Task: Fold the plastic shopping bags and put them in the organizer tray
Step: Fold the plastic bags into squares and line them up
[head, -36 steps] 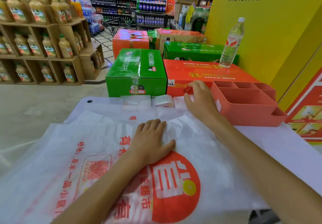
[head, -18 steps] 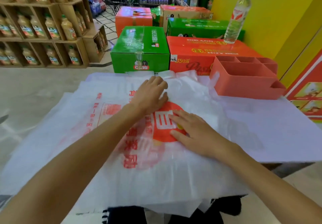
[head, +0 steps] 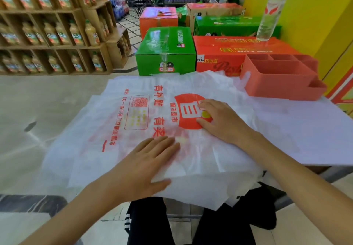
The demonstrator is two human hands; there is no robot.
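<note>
A stack of white plastic shopping bags (head: pixel 133 115) with red print lies spread flat on the white table (head: pixel 305 130), its near edge hanging over the table's front. My left hand (head: pixel 147 166) lies flat on the top bag near the front edge, fingers straight. My right hand (head: pixel 219 120) presses flat on the bag's red round logo, farther back. The salmon-pink organizer tray (head: pixel 282 86), with several empty compartments, stands at the table's back right, apart from both hands.
Green and red cartons (head: pixel 166 52) stand behind the table, a clear water bottle (head: pixel 271 12) upright on a red one. Wooden shelves of juice bottles (head: pixel 47 33) fill the left. A yellow wall (head: pixel 315 6) rises at right. My dark-trousered legs (head: pixel 149 223) show below the table edge.
My left hand slid from the bag's far middle back to the near edge. My right hand moved a little farther out onto the red logo. The camera tilted slightly.
</note>
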